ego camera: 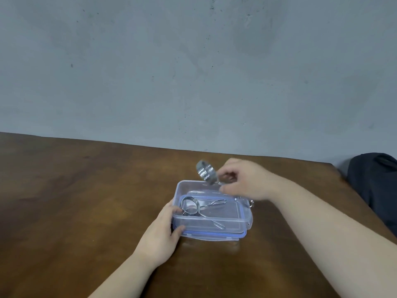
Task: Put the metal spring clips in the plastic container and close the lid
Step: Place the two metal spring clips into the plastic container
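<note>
Brown wooden counter [86, 201] under everything. Clear plastic container [211, 222] open near its middle, apparently seated on its blue-rimmed lid [214, 235]. Left hand [165, 231], grip curled around the container's left end, steadying it. Right hand [245, 181], nearer the load, grip pinching a blurred spring clip [205, 172] above the far rim, coil toward the left. Container directly below and nearer. One clip [190, 205] already inside, handles pointing right. Small metal piece [251, 204] just beyond the right rim, unclear.
</note>
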`<state>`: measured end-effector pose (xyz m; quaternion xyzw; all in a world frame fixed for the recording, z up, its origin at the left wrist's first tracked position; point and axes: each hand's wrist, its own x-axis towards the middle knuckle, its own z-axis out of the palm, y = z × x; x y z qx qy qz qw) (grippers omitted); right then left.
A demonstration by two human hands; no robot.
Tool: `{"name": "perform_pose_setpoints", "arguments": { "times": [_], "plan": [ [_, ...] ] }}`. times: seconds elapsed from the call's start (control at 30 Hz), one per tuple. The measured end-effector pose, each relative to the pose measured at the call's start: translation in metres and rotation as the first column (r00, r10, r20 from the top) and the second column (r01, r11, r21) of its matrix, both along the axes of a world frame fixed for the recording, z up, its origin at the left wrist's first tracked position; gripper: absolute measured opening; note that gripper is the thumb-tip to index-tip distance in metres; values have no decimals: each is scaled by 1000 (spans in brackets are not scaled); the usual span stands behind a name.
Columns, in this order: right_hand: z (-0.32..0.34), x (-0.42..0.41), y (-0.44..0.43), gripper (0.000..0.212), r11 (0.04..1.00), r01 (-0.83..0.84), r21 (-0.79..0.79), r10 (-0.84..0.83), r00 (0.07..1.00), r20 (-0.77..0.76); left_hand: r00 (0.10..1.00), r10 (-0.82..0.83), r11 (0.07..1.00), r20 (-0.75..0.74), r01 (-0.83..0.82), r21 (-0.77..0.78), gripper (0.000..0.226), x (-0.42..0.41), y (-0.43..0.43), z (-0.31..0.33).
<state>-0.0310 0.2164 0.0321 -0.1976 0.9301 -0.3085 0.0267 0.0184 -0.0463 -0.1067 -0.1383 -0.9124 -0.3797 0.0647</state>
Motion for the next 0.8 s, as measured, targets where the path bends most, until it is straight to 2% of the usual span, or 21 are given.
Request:
{"name": "perform_pose_setpoints", "arguments": {
  "times": [0.17,0.3,0.37,0.5,0.63,0.8],
  "plan": [
    [-30,-9,-31,27,931,-112,347,73,990,122,1000,-2,1000,2,2,-8,38,1,-1,2],
    [-44,-17,-41,37,893,-94,441,26,987,159,1000,-23,1000,-11,23,0,39,2,-1,5],
    [-48,-18,-43,27,855,-121,504,46,986,159,1000,-27,1000,-6,27,6,36,1,-1,5],
    [-58,-19,-43,24,816,-147,559,95,988,122,1000,-8,1000,-9,8,-7,32,-1,-2,2],
    [-67,-20,-42,33,817,-147,558,137,989,60,1000,-14,1000,-14,14,-20,34,-3,-2,0],
    [-69,-13,-36,33,818,-113,564,122,992,22,1000,-15,1000,-26,14,-16,35,-3,-2,0]
  ]
}}
